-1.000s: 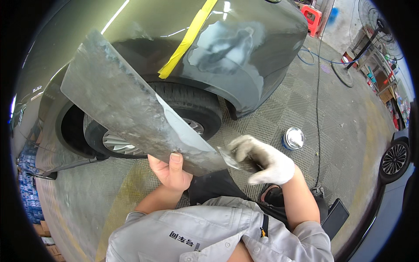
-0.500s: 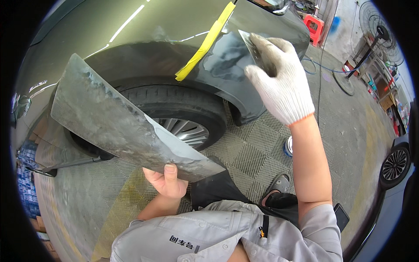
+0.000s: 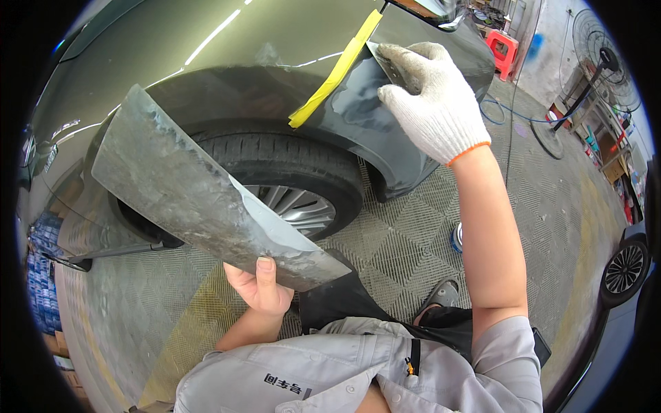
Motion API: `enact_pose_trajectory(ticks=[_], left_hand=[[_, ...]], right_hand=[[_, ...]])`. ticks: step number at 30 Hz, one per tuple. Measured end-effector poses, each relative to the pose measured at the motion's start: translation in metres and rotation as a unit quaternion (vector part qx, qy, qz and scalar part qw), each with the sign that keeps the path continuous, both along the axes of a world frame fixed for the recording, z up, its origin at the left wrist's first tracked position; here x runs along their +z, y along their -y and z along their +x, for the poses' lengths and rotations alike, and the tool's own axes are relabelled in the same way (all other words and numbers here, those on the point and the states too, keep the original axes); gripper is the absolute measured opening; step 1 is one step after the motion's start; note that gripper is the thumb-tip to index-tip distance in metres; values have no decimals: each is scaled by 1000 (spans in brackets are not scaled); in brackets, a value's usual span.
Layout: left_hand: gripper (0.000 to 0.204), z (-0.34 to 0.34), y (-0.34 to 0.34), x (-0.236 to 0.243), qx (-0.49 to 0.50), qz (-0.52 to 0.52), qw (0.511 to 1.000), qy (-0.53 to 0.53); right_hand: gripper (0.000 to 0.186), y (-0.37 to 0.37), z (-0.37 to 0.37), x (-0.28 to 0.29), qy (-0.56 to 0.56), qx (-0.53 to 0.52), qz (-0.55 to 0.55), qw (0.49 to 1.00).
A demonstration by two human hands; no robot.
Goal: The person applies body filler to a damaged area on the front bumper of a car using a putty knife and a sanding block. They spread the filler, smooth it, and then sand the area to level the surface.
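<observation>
Above grey floor tiles point(image 3: 396, 241), my left hand point(image 3: 264, 292) pinches the plate point(image 3: 172, 172) by its near edge, likely to spare the paste point(image 3: 272, 221), while my gloved right hand point(image 3: 437, 107) grips a scraper point(image 3: 383, 60) at the car fender point(image 3: 354, 100).

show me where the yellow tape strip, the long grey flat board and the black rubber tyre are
Yellow tape strip point(image 3: 340, 69): head view, middle of its length.
Long grey flat board point(image 3: 189, 189): head view, middle of its broad face.
Black rubber tyre point(image 3: 282, 155): head view, on its tread.
</observation>
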State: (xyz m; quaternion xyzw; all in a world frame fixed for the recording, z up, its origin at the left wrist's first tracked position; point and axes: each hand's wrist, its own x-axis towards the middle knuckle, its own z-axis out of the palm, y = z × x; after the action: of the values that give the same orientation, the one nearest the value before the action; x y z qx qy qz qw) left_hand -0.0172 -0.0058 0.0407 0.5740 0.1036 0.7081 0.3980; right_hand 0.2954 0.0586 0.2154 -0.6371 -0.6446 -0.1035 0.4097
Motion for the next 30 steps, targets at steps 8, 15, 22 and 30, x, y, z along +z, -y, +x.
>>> enact_pose_trajectory(ticks=[8, 15, 22, 30], left_hand=[[45, -3, 4, -3, 12, -15, 1000, -9], [46, -5, 3, -5, 25, -17, 1000, -3], [45, -7, 4, -3, 25, -13, 1000, -12], [44, -8, 5, -3, 18, -17, 1000, -8]], right_hand=[[60, 3, -4, 2, -18, 16, -3, 1000], [58, -5, 4, -5, -45, -6, 23, 999], [59, 4, -12, -16, -36, -24, -6, 999], [56, 18, -37, -22, -33, -38, -1, 999]])
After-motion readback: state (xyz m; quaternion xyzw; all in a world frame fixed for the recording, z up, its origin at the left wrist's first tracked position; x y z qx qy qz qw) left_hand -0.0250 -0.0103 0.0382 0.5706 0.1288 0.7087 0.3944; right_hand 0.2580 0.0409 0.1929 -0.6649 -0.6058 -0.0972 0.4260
